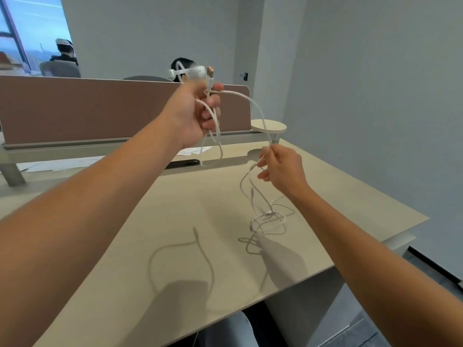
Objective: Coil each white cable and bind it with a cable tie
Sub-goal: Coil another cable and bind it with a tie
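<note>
Your left hand (198, 113) is raised above the table (175, 221), fingers curled round a few loops of the white cable (255, 106), its USB plug (210, 71) sticking up past your thumb. Your right hand (280, 169) pinches the same cable lower down, between thumb and forefinger. From there it drops to a loose tangle of white cables (269, 219) lying on the table near its right edge

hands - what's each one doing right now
Left hand: grips the white cable near its USB plug.
Right hand: pinches the same cable.
</note>
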Demonstrator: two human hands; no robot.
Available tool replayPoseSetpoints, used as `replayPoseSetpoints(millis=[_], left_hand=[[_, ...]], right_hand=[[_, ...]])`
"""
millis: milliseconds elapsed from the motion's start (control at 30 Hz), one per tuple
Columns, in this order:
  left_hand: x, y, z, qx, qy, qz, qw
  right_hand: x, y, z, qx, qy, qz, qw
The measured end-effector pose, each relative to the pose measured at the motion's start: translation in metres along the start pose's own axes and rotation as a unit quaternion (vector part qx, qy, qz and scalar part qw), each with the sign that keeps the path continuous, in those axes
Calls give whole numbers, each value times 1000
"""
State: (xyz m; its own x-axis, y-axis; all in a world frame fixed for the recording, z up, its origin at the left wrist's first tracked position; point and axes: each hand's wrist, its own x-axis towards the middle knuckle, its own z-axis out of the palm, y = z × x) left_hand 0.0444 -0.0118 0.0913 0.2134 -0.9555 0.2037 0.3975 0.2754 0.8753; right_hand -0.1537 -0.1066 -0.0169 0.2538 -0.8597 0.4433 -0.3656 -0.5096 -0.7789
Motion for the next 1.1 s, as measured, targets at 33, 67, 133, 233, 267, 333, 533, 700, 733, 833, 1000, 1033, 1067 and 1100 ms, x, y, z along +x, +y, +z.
replayPoseSetpoints(millis=[33, 67, 133, 233, 267, 333, 533, 700, 733, 833, 1000, 1033, 1067, 1100], left_hand=[[-2, 0, -3, 22, 14, -1, 1000], [-3, -2, -7, 47, 26, -5, 999], [-6, -6, -13, 89, 41, -19, 995], [-8, -17, -19, 135, 28, -35, 990], [-9, -21, -19, 158, 14, -40, 987], [-11, -29, -17, 223, -10, -50, 973], [-19, -46, -1, 406, -25, -91, 909], [-26, -34, -11, 268, 62, -65, 959], [-29, -31, -15, 254, 67, -53, 963], [-39, -31, -26, 247, 56, -33, 967], [-59, -43, -30, 316, 41, -30, 947], [-62, -45, -30, 306, 38, -28, 951], [-67, -48, -30, 296, 31, -28, 954], [-71, -51, -29, 288, 23, -29, 957]], right_hand=[[5, -7, -2, 6, 12, -4, 1000], [9, -13, -5, 13, 25, -10, 1000], [16, -27, -9, 31, 49, -27, 998], [24, -48, -15, 22, 61, -54, 996], [26, -54, -17, 23, 55, -60, 996], [29, -64, -18, 36, 35, -65, 997], [29, -73, -17, 39, 28, -92, 995], [21, -56, -35, 17, 54, -58, 997], [17, -52, -40, 11, 57, -41, 997], [-2, -33, -49, 7, 35, 50, 998], [-40, 7, -55, -60, -76, 235, 967], [-46, 13, -55, -68, -114, 268, 954], [-52, 18, -55, -78, -151, 292, 941], [-56, 24, -55, -96, -174, 301, 933]])
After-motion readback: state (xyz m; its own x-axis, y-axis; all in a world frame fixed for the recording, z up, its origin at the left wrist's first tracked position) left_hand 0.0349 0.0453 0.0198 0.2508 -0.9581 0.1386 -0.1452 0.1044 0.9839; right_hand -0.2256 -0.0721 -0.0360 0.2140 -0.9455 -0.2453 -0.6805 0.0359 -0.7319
